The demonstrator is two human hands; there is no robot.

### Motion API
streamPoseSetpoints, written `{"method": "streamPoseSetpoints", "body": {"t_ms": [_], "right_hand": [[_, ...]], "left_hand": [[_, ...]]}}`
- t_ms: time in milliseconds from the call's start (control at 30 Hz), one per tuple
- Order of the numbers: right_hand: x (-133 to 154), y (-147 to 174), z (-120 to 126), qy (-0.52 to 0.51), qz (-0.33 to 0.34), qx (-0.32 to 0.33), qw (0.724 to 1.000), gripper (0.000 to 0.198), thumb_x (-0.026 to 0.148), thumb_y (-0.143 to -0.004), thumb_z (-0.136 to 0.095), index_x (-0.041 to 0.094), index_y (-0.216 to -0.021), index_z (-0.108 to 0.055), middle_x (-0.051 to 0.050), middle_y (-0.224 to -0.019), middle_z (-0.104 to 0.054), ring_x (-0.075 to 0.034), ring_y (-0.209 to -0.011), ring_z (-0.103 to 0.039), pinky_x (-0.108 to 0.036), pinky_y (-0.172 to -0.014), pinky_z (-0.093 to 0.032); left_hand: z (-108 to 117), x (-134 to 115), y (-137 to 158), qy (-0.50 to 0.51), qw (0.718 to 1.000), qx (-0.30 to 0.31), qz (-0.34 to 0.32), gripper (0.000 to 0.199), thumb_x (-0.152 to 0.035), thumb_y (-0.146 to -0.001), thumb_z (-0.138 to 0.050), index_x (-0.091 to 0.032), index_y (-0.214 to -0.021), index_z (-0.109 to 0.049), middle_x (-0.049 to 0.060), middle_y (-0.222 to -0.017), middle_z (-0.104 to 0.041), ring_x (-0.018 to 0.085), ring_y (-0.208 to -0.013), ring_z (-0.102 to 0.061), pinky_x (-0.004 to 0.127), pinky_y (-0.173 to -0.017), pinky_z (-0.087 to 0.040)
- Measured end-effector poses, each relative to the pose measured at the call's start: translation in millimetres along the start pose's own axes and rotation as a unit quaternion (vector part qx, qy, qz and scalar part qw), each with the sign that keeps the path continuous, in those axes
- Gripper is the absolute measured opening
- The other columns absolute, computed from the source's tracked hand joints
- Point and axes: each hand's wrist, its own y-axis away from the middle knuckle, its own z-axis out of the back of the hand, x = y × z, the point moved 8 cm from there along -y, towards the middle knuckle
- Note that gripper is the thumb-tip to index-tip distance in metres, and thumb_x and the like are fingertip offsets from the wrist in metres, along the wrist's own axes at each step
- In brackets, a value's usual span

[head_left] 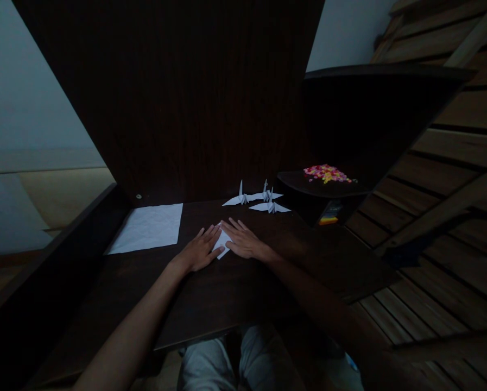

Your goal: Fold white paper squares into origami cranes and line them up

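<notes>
A small folded piece of white paper lies on the dark wooden desk, its lower corner pointing toward me. My left hand rests flat on its left side, fingers stretched out. On its right side lies my right hand, also flat, with the fingers spread. Both hands cover part of the paper, so its full outline is hidden. Just beyond them stand folded paper cranes: one at the left, one in front at the right and another partly behind it.
A larger white sheet lies at the desk's left. On a corner shelf at the right sits a pile of small pink and yellow pieces. Below it is a small yellow-and-orange item. A raised side panel borders the left.
</notes>
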Motion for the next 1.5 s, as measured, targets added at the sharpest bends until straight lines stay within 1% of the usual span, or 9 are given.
{"method": "streamPoseSetpoints", "body": {"t_ms": [200,333,500,633,833,967,1100,1267,1500], "right_hand": [[-8.9,-1.5,-3.0,-0.006,-0.067,-0.005,0.998,0.07,0.053,-0.096,-0.023,0.008,-0.149,-0.02,-0.012,-0.157,-0.012,-0.027,-0.146,0.001,-0.048,-0.118,-0.004],[-12.3,-1.5,-4.5,-0.009,-0.066,-0.019,0.998,0.074,0.057,-0.094,-0.026,0.006,-0.148,-0.023,-0.015,-0.157,-0.014,-0.03,-0.146,0.002,-0.049,-0.117,-0.005],[-15.0,0.5,3.2,-0.037,-0.054,-0.067,0.996,0.063,0.049,-0.093,-0.041,0.013,-0.143,-0.037,-0.016,-0.153,-0.029,-0.03,-0.146,-0.007,-0.051,-0.116,-0.014],[-20.6,0.7,7.9,-0.076,-0.076,-0.098,0.989,0.053,0.042,-0.088,-0.053,0.015,-0.133,-0.051,-0.015,-0.146,-0.039,-0.03,-0.144,-0.017,-0.05,-0.113,-0.023],[-29.1,2.9,14.2,-0.079,-0.122,-0.147,0.978,0.043,0.042,-0.086,-0.058,0.017,-0.12,-0.058,-0.016,-0.138,-0.046,-0.03,-0.139,-0.026,-0.051,-0.11,-0.026],[-28.8,4.1,16.1,-0.071,-0.116,-0.158,0.978,0.038,0.039,-0.088,-0.057,0.016,-0.117,-0.06,-0.015,-0.134,-0.048,-0.029,-0.135,-0.032,-0.048,-0.108,-0.031],[-25.0,3.3,15.4,-0.068,-0.09,-0.155,0.982,0.036,0.036,-0.09,-0.053,0.017,-0.12,-0.06,-0.014,-0.137,-0.047,-0.028,-0.135,-0.031,-0.048,-0.109,-0.028],[-26.7,3.7,14.0,-0.071,-0.098,-0.133,0.984,0.037,0.026,-0.087,-0.052,0.018,-0.122,-0.06,-0.012,-0.14,-0.046,-0.028,-0.138,-0.026,-0.05,-0.11,-0.026],[-22.6,6.2,22.7,-0.095,-0.075,-0.143,0.982,0.041,0.012,-0.081,-0.051,0.017,-0.12,-0.061,-0.008,-0.128,-0.058,-0.023,-0.12,-0.046,-0.041,-0.104,-0.035]], "left_hand": [[-2.1,3.0,-2.0,-0.004,1.0,0.005,0.021,0.072,-0.058,-0.095,-0.019,-0.011,-0.149,-0.022,0.015,-0.155,-0.02,0.025,-0.145,-0.014,0.045,-0.116,-0.011],[-4.1,3.8,-1.8,-0.011,1.0,0.003,0.026,0.072,-0.057,-0.095,-0.019,-0.009,-0.149,-0.022,0.016,-0.155,-0.018,0.027,-0.145,-0.012,0.047,-0.116,-0.011],[-4.3,5.6,-2.0,-0.015,0.999,-0.021,0.033,0.075,-0.059,-0.094,-0.02,-0.007,-0.148,-0.023,0.017,-0.155,-0.018,0.028,-0.144,-0.011,0.047,-0.116,-0.014],[-3.4,7.5,-2.4,-0.009,0.998,-0.05,0.039,0.075,-0.061,-0.093,-0.023,-0.01,-0.149,-0.023,0.017,-0.155,-0.021,0.03,-0.144,-0.013,0.049,-0.116,-0.017],[2.3,10.6,-2.2,-0.002,0.995,-0.071,0.064,0.068,-0.058,-0.094,-0.026,-0.012,-0.143,-0.037,0.015,-0.154,-0.027,0.03,-0.142,-0.022,0.046,-0.114,-0.026],[6.9,5.9,-2.1,-0.013,0.998,-0.057,0.035,0.063,-0.052,-0.096,-0.024,-0.009,-0.139,-0.043,0.015,-0.151,-0.034,0.027,-0.142,-0.023,0.044,-0.116,-0.02],[8.8,5.7,0.4,0.004,0.999,-0.033,0.015,0.071,-0.061,-0.092,-0.031,-0.011,-0.142,-0.04,0.015,-0.151,-0.033,0.025,-0.141,-0.028,0.044,-0.117,-0.019],[8.5,7.1,3.3,0.014,1.0,-0.013,0.004,0.078,-0.066,-0.086,-0.039,-0.016,-0.146,-0.032,0.014,-0.153,-0.027,0.026,-0.142,-0.024,0.045,-0.117,-0.017],[12.2,3.9,5.1,0.014,1.0,-0.019,-0.015,0.068,-0.061,-0.092,-0.033,-0.024,-0.149,-0.024,0.009,-0.154,-0.024,0.024,-0.143,-0.021,0.048,-0.117,-0.012]]}}
